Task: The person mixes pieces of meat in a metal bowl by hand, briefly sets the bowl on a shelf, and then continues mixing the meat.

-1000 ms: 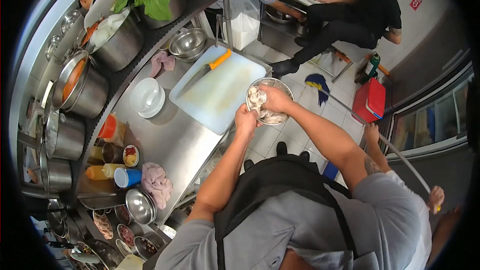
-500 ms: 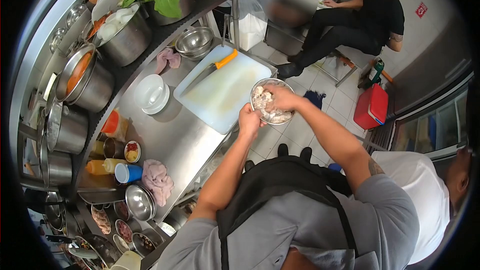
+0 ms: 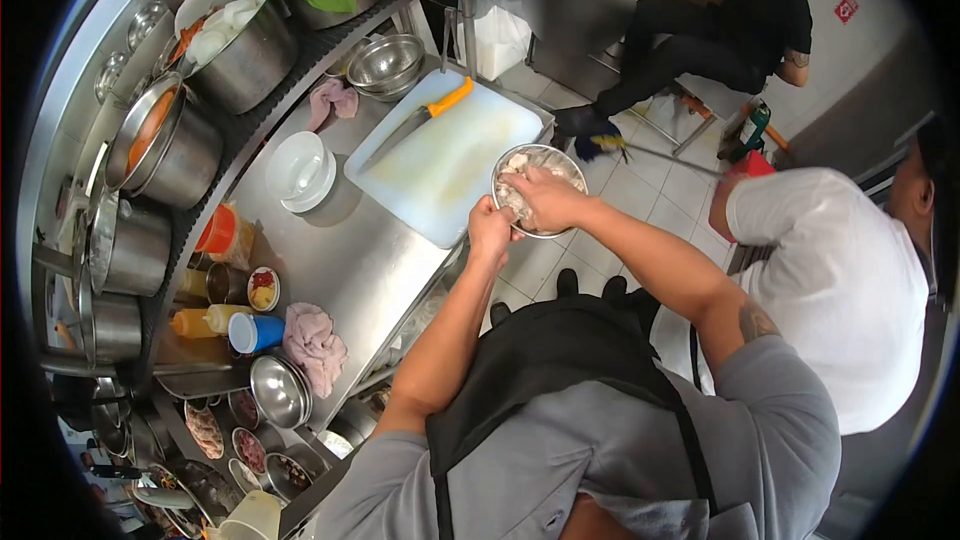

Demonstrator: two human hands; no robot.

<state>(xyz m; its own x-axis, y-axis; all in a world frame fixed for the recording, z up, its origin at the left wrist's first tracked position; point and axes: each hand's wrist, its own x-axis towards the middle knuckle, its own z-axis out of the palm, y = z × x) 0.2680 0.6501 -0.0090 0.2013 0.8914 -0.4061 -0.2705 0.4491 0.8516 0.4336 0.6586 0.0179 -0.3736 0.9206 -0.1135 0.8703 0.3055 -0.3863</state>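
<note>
A round metal bowl (image 3: pixel 577 166) of pale, wet-looking food pieces (image 3: pixel 512 202), perhaps meat, is held in front of me, beyond the counter edge. My left hand (image 3: pixel 490 230) is closed on its near left rim, thumb on the edge. Reaching in from the right, my right hand (image 3: pixel 545 198) has its fingers curled down among the pieces, tips partly hidden. Close by on the counter lies a white cutting board (image 3: pixel 455 165), carrying a knife with an orange handle (image 3: pixel 450 97).
White bowls (image 3: pixel 300 170), a pink cloth (image 3: pixel 315 348) and metal bowls (image 3: pixel 280 390) stand on the steel counter (image 3: pixel 370 285). Pots (image 3: pixel 240 65) line the shelf. At right, a person in white (image 3: pixel 830 290) holds a long-handled mop (image 3: pixel 597 140); another person sits behind (image 3: pixel 745 35).
My right hand has shifted left within the bowl, and the bowl sits slightly higher and further left. The person in white has leaned forward into view, and the mop has moved near the seated person's feet.
</note>
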